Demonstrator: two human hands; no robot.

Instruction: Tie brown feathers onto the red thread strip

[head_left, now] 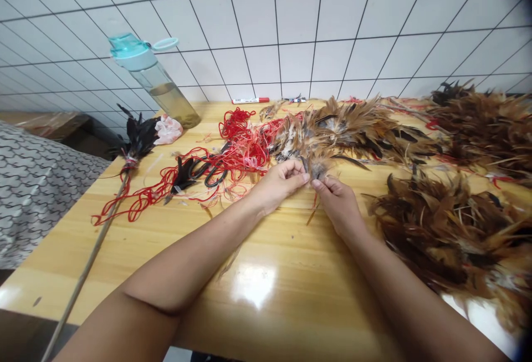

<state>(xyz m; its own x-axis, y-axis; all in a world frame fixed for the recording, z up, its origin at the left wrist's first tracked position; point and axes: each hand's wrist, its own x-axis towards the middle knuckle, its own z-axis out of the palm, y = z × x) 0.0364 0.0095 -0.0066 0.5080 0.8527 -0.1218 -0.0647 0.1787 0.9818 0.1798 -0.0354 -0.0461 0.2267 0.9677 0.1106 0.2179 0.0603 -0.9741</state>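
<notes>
Where left hand (283,183) and right hand (338,200) pinch, downy feathers (320,167) protrude beyond.

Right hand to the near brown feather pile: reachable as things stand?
Likely yes: bare tabletop lies between the right hand and the brown feather pile, though that hand seems to be pinching a small feather tuft.

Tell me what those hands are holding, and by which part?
The left hand and right hand pinch a small feather tuft by its near, downy end; the exact points of contact are hidden.
</notes>
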